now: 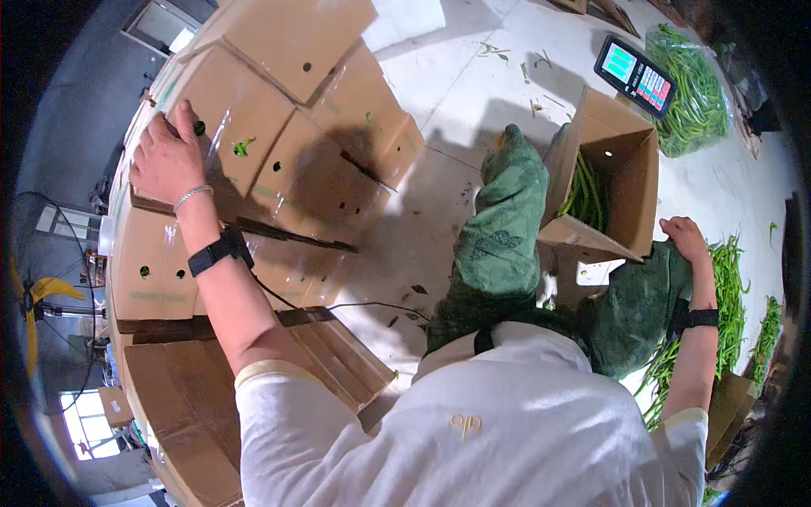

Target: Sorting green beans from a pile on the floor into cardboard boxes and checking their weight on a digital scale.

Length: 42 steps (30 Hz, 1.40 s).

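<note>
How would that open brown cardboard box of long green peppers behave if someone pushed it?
The box should probably keep its shape, its walls looking flat and unbuckled. The peppers inside likely add weight and, lying loose, may shift.

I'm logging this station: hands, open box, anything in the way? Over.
Left hand at stacked cartons. Right hand beside open box. Green produce inside. Scale display on box's far side.

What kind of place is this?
It's probably a packing room for vegetables. There are stacked boxes, what look like green peppers lying in loose heaps, and a scale with a lit screen.
</note>
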Motion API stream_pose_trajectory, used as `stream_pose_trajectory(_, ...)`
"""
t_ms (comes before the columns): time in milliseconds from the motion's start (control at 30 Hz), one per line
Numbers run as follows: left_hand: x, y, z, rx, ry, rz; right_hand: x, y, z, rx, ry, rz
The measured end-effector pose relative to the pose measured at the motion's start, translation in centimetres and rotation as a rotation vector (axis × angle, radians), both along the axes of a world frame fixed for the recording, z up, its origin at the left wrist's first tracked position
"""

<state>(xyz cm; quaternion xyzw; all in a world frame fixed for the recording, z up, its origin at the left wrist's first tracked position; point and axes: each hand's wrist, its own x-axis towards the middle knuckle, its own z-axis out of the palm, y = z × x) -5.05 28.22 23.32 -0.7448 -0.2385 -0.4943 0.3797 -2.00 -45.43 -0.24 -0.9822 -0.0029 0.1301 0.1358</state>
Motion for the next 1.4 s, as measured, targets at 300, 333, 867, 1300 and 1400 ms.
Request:
stream_pose_trajectory(300,0.4,0.9,0.0,-0.030,-0.034,-0.006,0.0,-2.2,-1.7,0.062,0.044,-0.090)
stream_pose_trajectory(333,0.3,1.0,0.0,-0.041,-0.035,-0.016,0.0,-2.0,-1.7,0.060,0.044,-0.086)
stream_pose_trajectory(867,1.3,-5.9,-12.8,-0.423,-0.028,-1.157,-1.9,-1.5,-0.4,-0.074,-0.054,-0.032)
stream_pose_trajectory(1300,14.8,3.7,-45.1,-1.283,0.202,-0.780,-3.4,-1.7,0.0,0.048,0.045,-0.204)
stream_pose_trajectory(1400,19.0,0.4,-42.8,-1.603,0.392,-0.687,-5.1,-3.8,0.3,0.163,0.093,-0.355)
